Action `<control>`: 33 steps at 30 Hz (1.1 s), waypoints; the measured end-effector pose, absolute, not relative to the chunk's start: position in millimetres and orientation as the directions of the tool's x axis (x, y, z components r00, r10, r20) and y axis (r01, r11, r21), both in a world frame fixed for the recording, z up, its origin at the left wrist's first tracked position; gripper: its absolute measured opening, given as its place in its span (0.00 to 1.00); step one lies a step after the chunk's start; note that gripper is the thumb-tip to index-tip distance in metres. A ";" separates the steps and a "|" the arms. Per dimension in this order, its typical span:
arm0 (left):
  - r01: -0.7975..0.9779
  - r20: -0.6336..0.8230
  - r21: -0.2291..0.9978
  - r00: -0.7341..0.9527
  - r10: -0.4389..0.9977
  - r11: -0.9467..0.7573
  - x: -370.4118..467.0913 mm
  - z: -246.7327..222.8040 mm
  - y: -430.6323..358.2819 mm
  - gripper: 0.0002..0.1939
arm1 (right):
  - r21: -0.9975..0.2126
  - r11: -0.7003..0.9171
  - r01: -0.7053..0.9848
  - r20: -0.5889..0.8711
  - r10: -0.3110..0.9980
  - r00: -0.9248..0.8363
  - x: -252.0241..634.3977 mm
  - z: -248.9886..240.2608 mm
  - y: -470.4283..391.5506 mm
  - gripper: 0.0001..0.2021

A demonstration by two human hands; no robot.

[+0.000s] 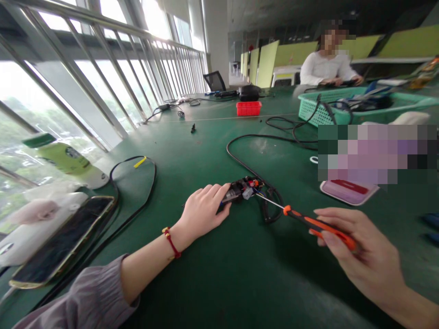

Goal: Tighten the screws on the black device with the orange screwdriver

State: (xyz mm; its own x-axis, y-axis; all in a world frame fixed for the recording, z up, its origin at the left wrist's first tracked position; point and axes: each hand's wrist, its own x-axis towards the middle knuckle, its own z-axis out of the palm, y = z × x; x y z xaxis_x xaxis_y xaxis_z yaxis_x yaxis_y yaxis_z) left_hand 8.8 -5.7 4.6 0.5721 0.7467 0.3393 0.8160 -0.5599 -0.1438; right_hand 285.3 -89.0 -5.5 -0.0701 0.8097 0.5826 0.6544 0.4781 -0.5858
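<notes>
"What is the left hand (206, 205) up to?"

"It pinches a small black device (236, 191) between thumb and fingers, near the middle of the green table (212, 283)."

"And the right hand (368, 253)?"

"Thumb and fingers press together on the handle of an orange-and-black screwdriver (305, 219). The shaft points at the device's right end, though I cannot tell whether the tip touches it."

"What else is around?"

"A black cord (264, 135) curves just beyond the device. A phone (65, 242) and a bottle (72, 160) are on the left, a red box (248, 108) is farther back, and a person (325, 68) sits behind a green basket (308, 109)."
</notes>
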 end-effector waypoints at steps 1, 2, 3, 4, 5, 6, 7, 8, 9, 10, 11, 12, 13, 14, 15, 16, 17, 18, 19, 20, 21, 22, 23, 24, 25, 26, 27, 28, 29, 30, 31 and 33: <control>0.816 0.338 -0.143 0.573 0.747 -0.561 8.8 4.5 -5.6 0.20 | -0.596 0.482 0.642 0.553 0.826 -0.107 285.2 -4.6 -89.0 0.10; 0.816 0.338 -0.142 0.573 0.747 -0.561 8.8 4.5 -5.5 0.20 | -0.602 0.480 0.638 0.535 0.836 -0.123 284.9 -4.0 -89.1 0.10; 0.815 0.337 -0.141 0.573 0.747 -0.562 8.8 4.5 -5.4 0.20 | -0.595 0.473 0.649 0.546 0.831 -0.106 284.4 -3.7 -89.3 0.10; 0.815 0.338 -0.140 0.573 0.747 -0.562 8.8 4.5 -5.2 0.20 | -0.577 0.464 0.672 0.576 0.815 -0.067 283.9 -3.7 -89.5 0.11; 0.816 0.337 -0.139 0.572 0.748 -0.562 8.8 4.6 -5.1 0.20 | -0.557 0.450 0.698 0.614 0.789 -0.020 283.4 -3.9 -89.8 0.12; 0.816 0.336 -0.139 0.571 0.749 -0.561 8.8 4.7 -5.1 0.20 | -0.543 0.434 0.719 0.642 0.766 0.023 283.1 -4.2 -90.0 0.14; 0.817 0.336 -0.138 0.571 0.749 -0.560 8.8 4.8 -5.1 0.20 | -0.536 0.421 0.732 0.658 0.751 0.051 282.9 -4.4 -90.1 0.15; 0.817 0.335 -0.138 0.571 0.750 -0.560 8.7 4.9 -5.3 0.20 | -0.533 0.414 0.738 0.665 0.745 0.063 282.9 -4.4 -90.1 0.16; 0.817 0.336 -0.137 0.570 0.750 -0.560 8.6 5.0 -5.5 0.20 | -0.530 0.419 0.738 0.663 0.747 0.051 283.1 -4.0 -89.9 0.15; 0.817 0.336 -0.135 0.570 0.750 -0.561 8.6 5.1 -5.7 0.20 | -0.533 0.427 0.730 0.642 0.766 0.021 283.4 -3.4 -89.5 0.14; 0.817 0.336 -0.133 0.570 0.750 -0.561 8.5 5.2 -5.9 0.20 | -0.545 0.433 0.718 0.608 0.794 -0.018 283.8 -2.7 -89.0 0.12; 0.817 0.336 -0.132 0.569 0.751 -0.561 8.5 5.3 -6.1 0.20 | -0.567 0.435 0.700 0.564 0.824 -0.055 284.1 -2.1 -88.5 0.10; 0.818 0.334 -0.132 0.568 0.752 -0.560 8.5 5.3 -6.2 0.20 | -0.591 0.434 0.680 0.526 0.846 -0.083 284.2 -1.7 -88.1 0.09; 0.819 0.333 -0.132 0.567 0.754 -0.558 8.5 5.3 -6.1 0.19 | -0.607 0.433 0.667 0.505 0.858 -0.097 284.2 -1.6 -87.8 0.09; 0.820 0.331 -0.133 0.566 0.755 -0.556 8.6 5.3 -6.0 0.19 | -0.606 0.435 0.666 0.513 0.854 -0.091 284.1 -1.8 -87.7 0.09; 0.821 0.330 -0.135 0.566 0.756 -0.555 8.6 5.3 -5.8 0.19 | -0.585 0.440 0.681 0.549 0.833 -0.067 283.9 -2.2 -87.6 0.10; 0.821 0.329 -0.135 0.566 0.756 -0.555 8.7 5.3 -5.6 0.19 | -0.552 0.444 0.706 0.600 0.799 -0.033 283.5 -2.6 -87.7 0.12; 0.821 0.329 -0.136 0.566 0.756 -0.555 8.9 5.3 -5.3 0.19 | -0.519 0.438 0.734 0.645 0.764 0.000 283.2 -3.0 -87.8 0.13; 0.820 0.329 -0.135 0.566 0.756 -0.556 8.9 5.4 -5.2 0.20 | -0.493 0.429 0.757 0.677 0.735 0.025 282.8 -3.1 -87.8 0.14; 0.820 0.330 -0.135 0.566 0.755 -0.556 9.0 5.4 -5.1 0.20 | -0.478 0.423 0.770 0.694 0.720 0.035 282.5 -2.9 -87.8 0.15; 0.820 0.329 -0.133 0.566 0.756 -0.556 9.1 5.4 -5.1 0.20 | -0.472 0.428 0.771 0.694 0.719 0.025 282.2 -2.4 -87.8 0.14; 0.820 0.330 -0.131 0.566 0.756 -0.557 9.1 5.5 -5.1 0.20 | -0.479 0.439 0.760 0.672 0.741 -0.005 281.9 -1.8 -87.8 0.13; 0.821 0.329 -0.129 0.565 0.757 -0.557 9.2 5.5 -5.2 0.20 | -0.499 0.455 0.737 0.633 0.773 -0.048 281.7 -1.1 -87.7 0.11; 0.822 0.328 -0.128 0.564 0.758 -0.556 9.1 5.5 -5.4 0.20 | -0.532 0.464 0.708 0.586 0.805 -0.087 281.5 -0.8 -87.7 0.10; 0.822 0.329 -0.128 0.563 0.759 -0.554 9.1 5.5 -5.5 0.20 | -0.563 0.468 0.681 0.550 0.828 -0.115 281.4 -0.8 -87.8 0.09; 0.823 0.329 -0.128 0.562 0.759 -0.553 9.1 5.5 -5.5 0.20 | -0.579 0.468 0.668 0.536 0.835 -0.121 281.2 -1.3 -87.8 0.09; 0.823 0.330 -0.129 0.561 0.759 -0.553 9.1 5.4 -5.6 0.20 | -0.578 0.466 0.670 0.554 0.827 -0.096 281.2 -2.3 -87.8 0.10; 0.823 0.331 -0.129 0.562 0.758 -0.553 9.0 5.3 -5.6 0.20 | -0.566 0.460 0.684 0.591 0.805 -0.052 281.2 -3.6 -87.9 0.11; 0.823 0.331 -0.128 0.562 0.758 -0.554 9.0 5.2 -5.6 0.20 | -0.553 0.453 0.700 0.634 0.773 0.000 281.4 -5.0 -87.8 0.13; 0.823 0.331 -0.128 0.562 0.758 -0.554 8.9 5.2 -5.6 0.20 | -0.546 0.441 0.712 0.664 0.746 0.048 281.7 -6.3 -87.8 0.15; 0.823 0.332 -0.127 0.561 0.758 -0.554 8.9 5.2 -5.6 0.20 | -0.546 0.430 0.719 0.680 0.728 0.081 282.0 -7.3 -87.8 0.17; 0.823 0.333 -0.128 0.561 0.758 -0.553 8.9 5.4 -5.7 0.20 | -0.566 0.426 0.706 0.658 0.749 0.075 283.0 -7.7 -87.8 0.16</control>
